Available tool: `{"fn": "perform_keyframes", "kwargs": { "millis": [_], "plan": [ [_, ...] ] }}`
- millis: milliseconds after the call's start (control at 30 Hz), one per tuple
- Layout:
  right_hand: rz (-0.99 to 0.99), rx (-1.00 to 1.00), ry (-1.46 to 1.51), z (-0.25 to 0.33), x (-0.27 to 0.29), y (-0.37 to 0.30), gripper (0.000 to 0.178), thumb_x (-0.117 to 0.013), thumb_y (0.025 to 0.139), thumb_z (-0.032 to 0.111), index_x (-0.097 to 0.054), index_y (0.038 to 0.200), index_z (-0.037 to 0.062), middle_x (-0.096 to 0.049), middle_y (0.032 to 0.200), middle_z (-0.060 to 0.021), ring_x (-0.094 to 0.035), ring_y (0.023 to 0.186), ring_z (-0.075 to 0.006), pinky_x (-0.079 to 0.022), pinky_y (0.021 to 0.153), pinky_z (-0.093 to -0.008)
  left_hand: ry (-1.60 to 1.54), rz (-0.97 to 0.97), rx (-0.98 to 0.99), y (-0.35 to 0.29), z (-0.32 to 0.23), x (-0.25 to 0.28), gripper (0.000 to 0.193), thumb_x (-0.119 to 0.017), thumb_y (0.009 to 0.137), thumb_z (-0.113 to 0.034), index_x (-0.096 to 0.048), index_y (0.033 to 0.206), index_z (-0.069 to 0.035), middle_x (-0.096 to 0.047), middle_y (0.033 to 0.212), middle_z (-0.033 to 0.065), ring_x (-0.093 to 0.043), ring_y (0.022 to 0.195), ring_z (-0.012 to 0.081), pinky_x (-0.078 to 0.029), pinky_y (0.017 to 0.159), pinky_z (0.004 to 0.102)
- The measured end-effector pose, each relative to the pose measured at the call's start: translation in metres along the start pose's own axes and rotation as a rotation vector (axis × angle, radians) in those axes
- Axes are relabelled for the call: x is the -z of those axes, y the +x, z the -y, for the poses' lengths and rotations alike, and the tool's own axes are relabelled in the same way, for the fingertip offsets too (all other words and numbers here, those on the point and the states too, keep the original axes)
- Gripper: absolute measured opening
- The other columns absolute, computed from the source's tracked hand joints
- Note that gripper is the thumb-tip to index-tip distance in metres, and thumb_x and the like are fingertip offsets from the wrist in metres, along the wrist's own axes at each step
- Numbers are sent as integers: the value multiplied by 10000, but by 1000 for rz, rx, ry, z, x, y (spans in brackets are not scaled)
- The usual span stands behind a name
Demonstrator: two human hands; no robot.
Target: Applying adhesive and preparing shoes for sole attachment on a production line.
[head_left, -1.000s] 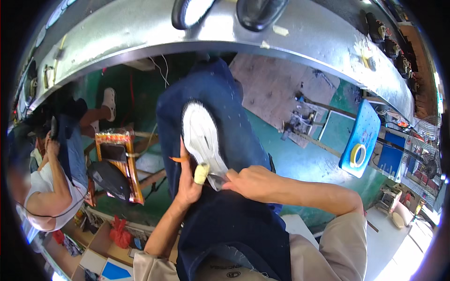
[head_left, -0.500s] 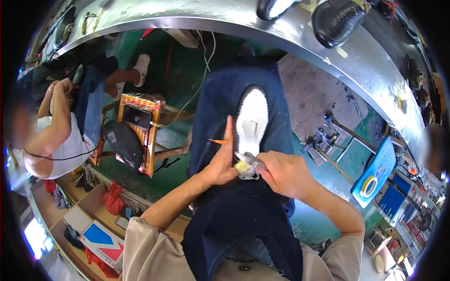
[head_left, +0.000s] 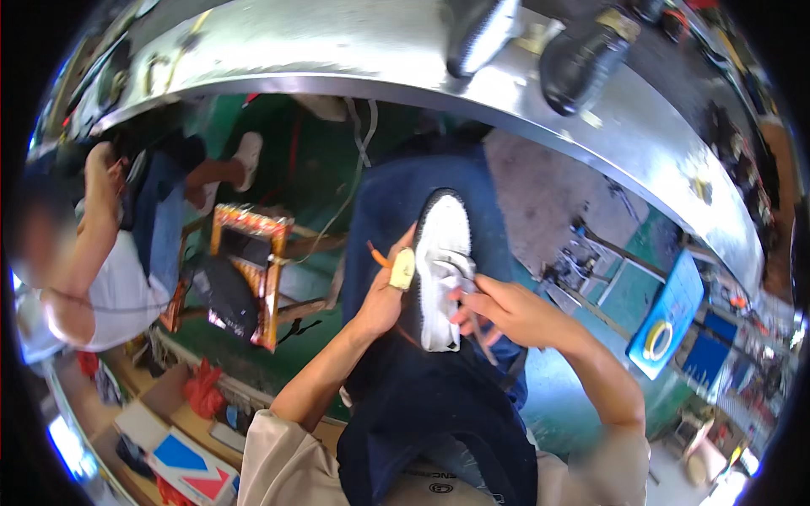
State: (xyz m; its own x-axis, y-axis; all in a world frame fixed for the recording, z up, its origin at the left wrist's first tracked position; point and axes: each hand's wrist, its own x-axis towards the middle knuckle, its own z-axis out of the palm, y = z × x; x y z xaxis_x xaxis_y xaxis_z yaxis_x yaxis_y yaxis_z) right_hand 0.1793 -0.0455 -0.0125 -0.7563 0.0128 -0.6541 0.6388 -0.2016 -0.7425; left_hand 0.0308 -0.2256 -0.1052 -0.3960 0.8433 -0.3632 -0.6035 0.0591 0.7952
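Note:
A black shoe lies sole up across my lap, its white sole [head_left: 445, 232] facing me and the toe pointing away. My left hand [head_left: 384, 299] grips its left edge; a yellow wrap [head_left: 402, 268] covers the thumb and an orange strip [head_left: 379, 255] sticks out by a finger. At the shoe's right side, my right hand [head_left: 515, 310] is closed around a slim greyish tool [head_left: 483, 339], blurred, its exact kind unclear. A loose greyish-white piece [head_left: 456, 268] lies over the middle of the sole, beside the right fingertips.
A metal workbench [head_left: 337, 72] curves across the far side, with black shoes [head_left: 582, 63] on it. To the left, a person [head_left: 110, 278] sits near a wooden stool [head_left: 274, 295] holding a black bag [head_left: 221, 295]. A blue stool [head_left: 671, 312] with a tape roll [head_left: 659, 339] stands right.
The shoe has shifted nearer to me. My left thumb has come up along its edge, and my right hand has moved slightly right, off the heel. The view has tilted a little.

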Motion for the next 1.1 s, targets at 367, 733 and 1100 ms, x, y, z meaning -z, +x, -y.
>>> {"fn": "perform_keyframes", "kwargs": {
  "millis": [367, 733, 1100],
  "plan": [
    [-569, 308, -413, -43, -72, 30, 313, -525, 1076, 304, -471, 1085, -4, -649, 701, -250, -656, 669, -481, -484, 574, -554, 43, -198, 67, 11, -1, -9, 443, -407, 1102, -189, -439, 1501, 0, -599, 1331, 79, -557, 1227, 163, -432, 1074, 319],
    [-315, 110, -230, -15, -41, -23, 257, -519, 1075, 261, -519, 1055, 5, -670, 744, -158, -680, 646, -366, -517, 570, -456, 512, -138, -74, 12, -1, -4, 470, -470, 1060, -129, -396, 1496, 32, -625, 1299, 153, -622, 1158, 201, -500, 984, 315],
    [-601, 694, -939, 24, -13, 10, 279, -611, 1019, 316, -532, 935, 63, -675, 705, -125, -688, 630, -313, -508, 535, -412, 679, 114, -35, 6, -11, -3, 919, -827, 877, -255, -292, 1585, -14, -430, 1532, 163, -459, 1423, 287, -389, 1170, 382]
  ]
}}
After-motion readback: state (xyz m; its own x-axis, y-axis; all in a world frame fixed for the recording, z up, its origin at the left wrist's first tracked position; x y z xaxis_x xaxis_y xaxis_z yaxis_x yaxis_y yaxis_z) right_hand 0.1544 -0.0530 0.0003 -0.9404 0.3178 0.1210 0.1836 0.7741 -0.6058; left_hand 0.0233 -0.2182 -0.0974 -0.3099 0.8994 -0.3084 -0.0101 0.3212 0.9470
